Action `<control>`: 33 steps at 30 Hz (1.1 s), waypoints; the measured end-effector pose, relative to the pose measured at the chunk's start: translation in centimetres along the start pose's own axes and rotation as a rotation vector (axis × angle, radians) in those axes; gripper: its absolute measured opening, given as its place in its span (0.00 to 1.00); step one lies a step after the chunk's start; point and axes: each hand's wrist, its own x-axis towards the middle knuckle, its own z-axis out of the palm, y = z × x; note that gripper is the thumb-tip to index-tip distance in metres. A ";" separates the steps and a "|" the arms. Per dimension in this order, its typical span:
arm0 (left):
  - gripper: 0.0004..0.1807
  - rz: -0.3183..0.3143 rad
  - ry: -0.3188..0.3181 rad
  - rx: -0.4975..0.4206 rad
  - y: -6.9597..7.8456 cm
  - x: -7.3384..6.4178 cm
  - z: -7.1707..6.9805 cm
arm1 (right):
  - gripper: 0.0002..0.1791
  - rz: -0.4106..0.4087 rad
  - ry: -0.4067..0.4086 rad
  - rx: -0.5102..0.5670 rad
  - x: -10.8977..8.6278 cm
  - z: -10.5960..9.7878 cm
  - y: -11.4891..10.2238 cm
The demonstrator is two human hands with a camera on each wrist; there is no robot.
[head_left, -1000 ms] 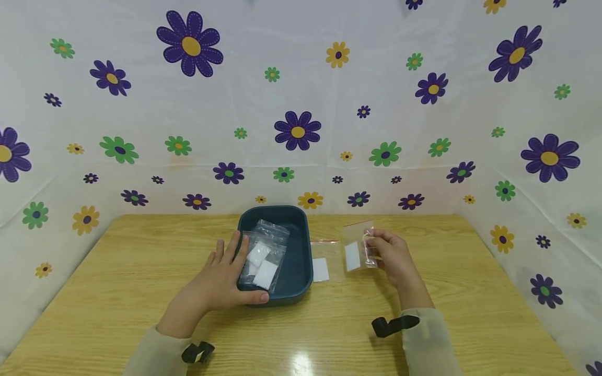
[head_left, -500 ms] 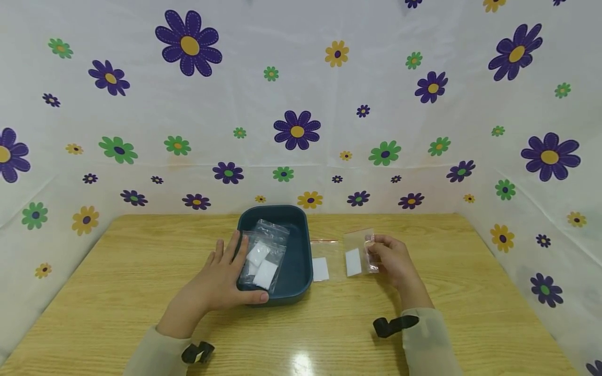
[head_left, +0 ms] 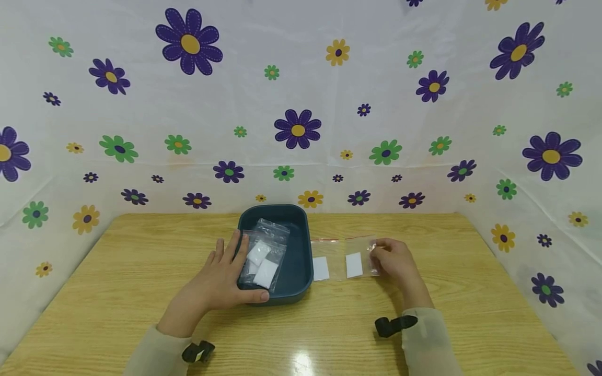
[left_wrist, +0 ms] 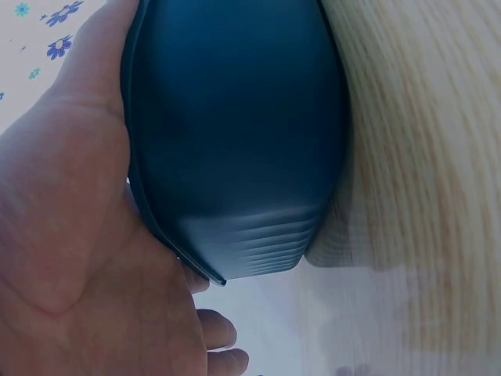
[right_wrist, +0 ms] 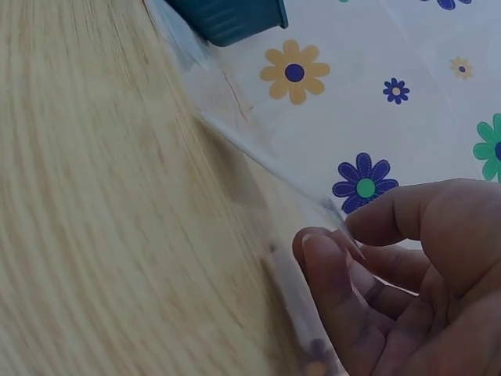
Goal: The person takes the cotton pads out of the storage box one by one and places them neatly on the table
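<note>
The tray [head_left: 295, 256] under the left hand [head_left: 218, 279] is dark blue. The bag [head_left: 368, 256] in the right hand [head_left: 398, 263] is transparent, with a thin red line [head_left: 359, 237] along its top and a white piece [head_left: 354, 265] inside; a second bag [head_left: 334, 261], left of this hand, has the same colours. Below both hands the table [head_left: 301, 329] shows yellowish wood grain. Beyond them, the white cloth [head_left: 301, 94] carries purple, green and yellow flowers [head_left: 298, 130].

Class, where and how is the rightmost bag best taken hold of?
Probably pinch the bag by its right edge, coming from the right, as the right hand does. The white square sits leftward, leaving that edge thin film, and the other bag and box crowd the left.
</note>
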 end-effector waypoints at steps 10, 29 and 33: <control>0.74 -0.004 -0.009 -0.001 0.2 0.0 -0.3 | 0.23 -0.025 0.009 -0.197 -0.3 -0.2 -0.5; 0.74 -0.008 -0.015 0.002 0.2 0.0 -0.3 | 0.22 -0.021 0.070 -0.233 -0.3 -0.6 -0.2; 0.74 -0.006 -0.011 0.002 0.3 -0.1 -0.4 | 0.21 -0.021 0.071 -0.265 -0.4 -0.6 -0.3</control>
